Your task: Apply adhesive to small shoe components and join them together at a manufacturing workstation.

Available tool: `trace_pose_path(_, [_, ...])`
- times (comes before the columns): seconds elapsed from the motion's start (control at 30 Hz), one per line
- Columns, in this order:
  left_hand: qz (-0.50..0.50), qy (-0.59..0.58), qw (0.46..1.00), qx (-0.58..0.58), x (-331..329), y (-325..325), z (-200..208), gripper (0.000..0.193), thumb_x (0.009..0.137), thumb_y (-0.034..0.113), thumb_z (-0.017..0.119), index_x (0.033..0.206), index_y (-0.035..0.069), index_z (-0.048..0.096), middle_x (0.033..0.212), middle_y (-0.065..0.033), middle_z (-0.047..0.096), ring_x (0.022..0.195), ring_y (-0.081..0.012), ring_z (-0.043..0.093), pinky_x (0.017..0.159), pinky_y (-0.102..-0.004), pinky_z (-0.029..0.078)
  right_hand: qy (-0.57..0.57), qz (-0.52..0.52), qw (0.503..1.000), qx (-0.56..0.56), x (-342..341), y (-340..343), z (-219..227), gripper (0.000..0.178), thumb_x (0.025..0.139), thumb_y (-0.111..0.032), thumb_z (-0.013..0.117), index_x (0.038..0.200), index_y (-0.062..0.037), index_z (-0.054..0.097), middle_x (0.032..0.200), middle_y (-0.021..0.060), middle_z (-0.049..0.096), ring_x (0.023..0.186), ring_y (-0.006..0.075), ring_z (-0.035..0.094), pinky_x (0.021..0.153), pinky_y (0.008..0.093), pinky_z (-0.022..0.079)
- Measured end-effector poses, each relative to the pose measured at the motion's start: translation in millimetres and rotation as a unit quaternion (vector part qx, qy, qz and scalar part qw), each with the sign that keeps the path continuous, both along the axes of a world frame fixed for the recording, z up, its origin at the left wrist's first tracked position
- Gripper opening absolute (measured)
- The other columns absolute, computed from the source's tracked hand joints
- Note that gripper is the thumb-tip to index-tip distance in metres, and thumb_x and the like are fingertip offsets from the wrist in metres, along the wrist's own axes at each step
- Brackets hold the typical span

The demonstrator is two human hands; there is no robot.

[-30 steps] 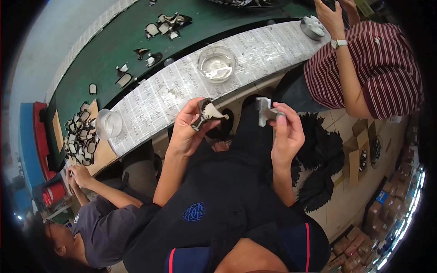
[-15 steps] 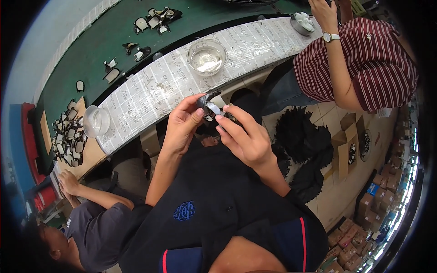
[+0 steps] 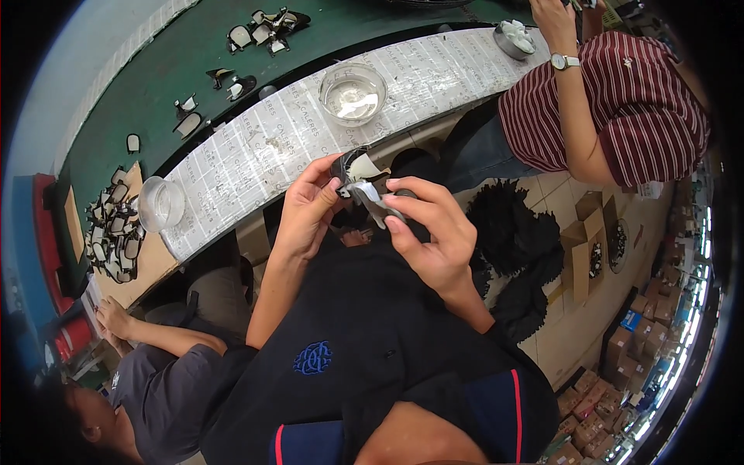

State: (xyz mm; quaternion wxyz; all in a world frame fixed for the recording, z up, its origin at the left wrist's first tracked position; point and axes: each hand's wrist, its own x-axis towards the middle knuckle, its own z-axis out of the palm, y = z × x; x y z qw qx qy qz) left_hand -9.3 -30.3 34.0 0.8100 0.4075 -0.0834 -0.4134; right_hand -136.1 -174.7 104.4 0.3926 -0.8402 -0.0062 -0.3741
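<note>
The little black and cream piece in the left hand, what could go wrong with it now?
The black and cream piece might slip from the left hand and drop, since it's held up by the table edge, not resting on anything. Also, the grey thing in the right hand might slide and bump the left thumb, which is close by.

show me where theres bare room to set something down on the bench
The pale covered ledge has free stretches between the left transparent bowl and the middle transparent bowl, and from there to the bowl of white pieces. Crowded: the heap of dark pieces beside the left transparent bowl.
</note>
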Motion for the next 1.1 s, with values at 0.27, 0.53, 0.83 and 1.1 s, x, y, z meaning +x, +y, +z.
trace_pose_path(0.27, [-0.027,0.054,0.995,-0.078,-0.7,7.4,-1.4,0.047,0.094,0.005,0.063,0.137,0.001,0.045,0.125,-0.0098,0.059,0.114,-0.0204,0.061,0.099,-0.0393,0.054,-0.057,-0.119,0.953,0.274,-14.2,-43.8,-22.7,0.018,0.093,-0.003,0.061,0.109,0.0046,0.065,0.113,0.0137,0.066,0.096,0.0140,0.063,0.079,0.0265,0.053])
trace_pose_path(0.53, [-0.078,0.213,0.932,-0.284,-7.6,2.2,4.6,0.045,0.087,0.000,0.068,0.126,0.005,0.046,0.104,-0.0063,0.048,0.096,-0.0212,0.056,0.084,-0.0347,0.063,0.080,-0.051,0.814,0.573,-27.2,-75.5,-111.1,0.022,0.099,-0.013,0.056,0.115,0.0010,0.063,0.110,0.0113,0.068,0.092,0.0136,0.066,0.077,0.0244,0.053])
trace_pose_path(0.83, [-0.004,-0.116,0.975,-0.189,7.8,-12.2,21.9,0.031,0.089,0.007,0.067,0.117,0.004,0.055,0.097,-0.0108,0.054,0.088,-0.0267,0.062,0.077,-0.0378,0.059,0.135,-0.050,0.742,0.655,-50.7,-53.1,-219.9,0.018,0.097,-0.017,0.061,0.109,-0.0044,0.066,0.100,0.0048,0.069,0.086,0.0106,0.065,0.074,0.0238,0.053])
trace_pose_path(1.1, [0.665,-0.631,0.399,-0.012,122.7,-66.1,182.8,0.033,0.095,0.011,0.061,0.119,-0.006,0.046,0.103,-0.0214,0.060,0.085,-0.0347,0.067,0.080,-0.0457,0.064,0.172,-0.043,0.778,0.603,-52.8,-46.9,-231.6,0.022,0.097,-0.019,0.062,0.111,-0.0025,0.066,0.099,0.0042,0.066,0.086,0.0099,0.063,0.073,0.0240,0.055])
